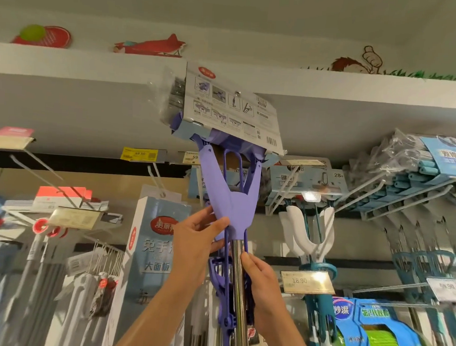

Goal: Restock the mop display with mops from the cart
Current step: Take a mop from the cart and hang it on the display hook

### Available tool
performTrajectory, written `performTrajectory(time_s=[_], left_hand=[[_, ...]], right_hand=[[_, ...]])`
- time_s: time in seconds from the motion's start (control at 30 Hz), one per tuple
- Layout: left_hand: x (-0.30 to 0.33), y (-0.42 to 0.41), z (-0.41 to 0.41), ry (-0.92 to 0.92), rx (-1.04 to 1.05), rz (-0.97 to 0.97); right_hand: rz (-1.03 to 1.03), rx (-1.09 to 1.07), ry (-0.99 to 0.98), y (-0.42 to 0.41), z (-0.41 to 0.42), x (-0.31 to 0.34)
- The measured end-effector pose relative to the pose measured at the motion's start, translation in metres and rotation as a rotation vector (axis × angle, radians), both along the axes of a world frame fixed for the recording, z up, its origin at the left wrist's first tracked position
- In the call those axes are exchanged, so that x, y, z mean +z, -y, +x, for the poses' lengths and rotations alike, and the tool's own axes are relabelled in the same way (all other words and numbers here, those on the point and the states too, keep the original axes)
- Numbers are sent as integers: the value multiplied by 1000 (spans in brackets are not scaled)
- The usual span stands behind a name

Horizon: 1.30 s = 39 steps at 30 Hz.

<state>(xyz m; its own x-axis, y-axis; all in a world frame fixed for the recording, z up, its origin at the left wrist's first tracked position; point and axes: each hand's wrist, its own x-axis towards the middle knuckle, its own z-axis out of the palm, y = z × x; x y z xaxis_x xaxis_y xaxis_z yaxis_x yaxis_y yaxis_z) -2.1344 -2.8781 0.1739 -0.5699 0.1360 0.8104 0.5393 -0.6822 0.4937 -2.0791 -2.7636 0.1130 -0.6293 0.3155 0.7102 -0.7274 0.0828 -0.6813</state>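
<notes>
The person lifts the purple mop (230, 197) high, left hand (195, 240) gripping its fork and right hand (261, 278) wrapped round the shiny pole (238, 295), probably so its card (231, 105) can reach a hook (156, 176).

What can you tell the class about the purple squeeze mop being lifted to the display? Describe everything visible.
The purple plastic squeeze mop with a shiny metal pole is held nearly upright, head uppermost. A forked purple yoke joins the pole to a pale blue head wrapped in clear film under a grey printed instruction card with a hang hole. The left hand holds the yoke's base; the right hand grips the pole below. The head is raised against the grey bulkhead above the hooks.
</notes>
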Motion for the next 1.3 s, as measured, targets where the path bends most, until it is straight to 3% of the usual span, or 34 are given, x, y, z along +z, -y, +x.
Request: performTrajectory(time_s=[0.2,1.0,1.3], left_hand=[[-2,-7,-3,42,0,28],[18,-55,-8,50,162,-90],[16,-69,-25,98,187,-140]], right_hand=[[17,14,28,-8,-2,0],[-243,162,119,-45,-13,3],[-307,99,115,-43,-24,1]])
